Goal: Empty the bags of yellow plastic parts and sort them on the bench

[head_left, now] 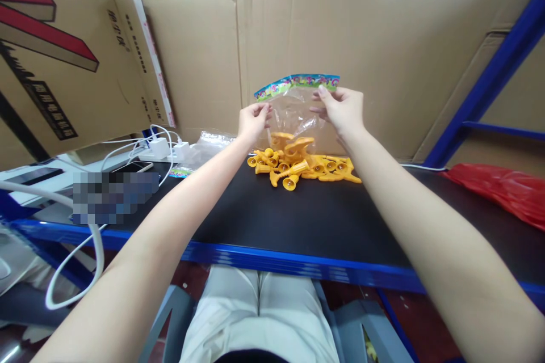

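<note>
Red plastic (pixel 500 190) at right; white chargers (pixel 159 148) left; cardboard (pixel 404 68) behind

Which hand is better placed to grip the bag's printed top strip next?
Probably the right hand: it overlaps the printed strip near the right end, while the left hand sits below the left end.

1 head camera faces forward; the tabletop (pixel 298 221) lies close below.

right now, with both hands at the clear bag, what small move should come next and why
I'd probably slide the right hand along the printed top strip to feel for an opening, while the left hand steadies the other side: orange pieces seem to sit low in the clear bag, and I can't tell whether its mouth is sealed.
</note>
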A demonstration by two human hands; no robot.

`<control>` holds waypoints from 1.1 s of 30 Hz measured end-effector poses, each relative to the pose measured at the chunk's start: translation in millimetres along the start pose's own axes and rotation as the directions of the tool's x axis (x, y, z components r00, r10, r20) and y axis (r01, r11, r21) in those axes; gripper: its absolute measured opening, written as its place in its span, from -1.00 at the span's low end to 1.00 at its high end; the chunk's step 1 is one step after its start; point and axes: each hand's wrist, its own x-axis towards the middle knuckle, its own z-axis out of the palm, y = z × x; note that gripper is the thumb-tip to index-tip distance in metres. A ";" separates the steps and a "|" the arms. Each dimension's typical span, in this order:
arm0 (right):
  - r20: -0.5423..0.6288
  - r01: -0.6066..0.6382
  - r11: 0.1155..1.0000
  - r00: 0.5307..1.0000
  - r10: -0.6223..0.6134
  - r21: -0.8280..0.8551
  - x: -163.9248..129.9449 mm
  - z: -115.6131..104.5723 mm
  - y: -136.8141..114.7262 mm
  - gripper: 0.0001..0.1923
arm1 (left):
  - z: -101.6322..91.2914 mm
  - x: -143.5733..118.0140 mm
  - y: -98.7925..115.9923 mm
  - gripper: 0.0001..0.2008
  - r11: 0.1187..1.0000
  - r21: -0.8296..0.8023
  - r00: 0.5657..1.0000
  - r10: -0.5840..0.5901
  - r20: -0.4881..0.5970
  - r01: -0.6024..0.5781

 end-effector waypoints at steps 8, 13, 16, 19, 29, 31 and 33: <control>0.049 0.091 0.995 0.994 -0.093 0.035 4.8 9.2 -1.9 -0.68 | -10.0 2.5 -0.9 -0.76 0.994 -0.062 0.996 0.085 -0.017 -0.086; 0.045 0.180 0.982 0.982 -0.183 0.054 2.9 10.6 -0.8 -0.64 | -15.0 1.1 0.5 -0.75 0.989 -0.098 0.994 0.111 0.007 -0.109; 0.053 0.258 0.965 0.964 -0.261 0.048 1.1 8.5 -7.4 -0.63 | -19.6 2.6 7.2 -0.73 0.974 -0.204 0.993 0.110 0.037 -0.100; 0.056 0.319 0.946 0.945 -0.322 0.048 -5.6 4.4 -13.7 -0.64 | -25.6 0.5 17.8 -0.67 0.937 -0.340 0.993 0.101 0.059 -0.075; 0.081 0.086 0.994 0.992 -0.092 0.069 -68.4 1.2 -7.6 -0.53 | -36.1 -37.6 1.8 -0.68 0.954 -0.257 0.983 -0.128 0.128 0.158; 0.122 0.065 0.995 0.990 -0.074 0.076 -73.8 0.8 2.1 -0.53 | -39.9 -41.9 -13.8 -0.68 0.942 -0.230 0.965 -0.214 0.153 0.246; 0.154 0.050 0.998 0.986 -0.057 0.048 -75.8 0.3 14.5 -0.60 | -44.2 -44.3 -28.0 -0.73 0.924 -0.226 0.948 -0.277 0.158 0.308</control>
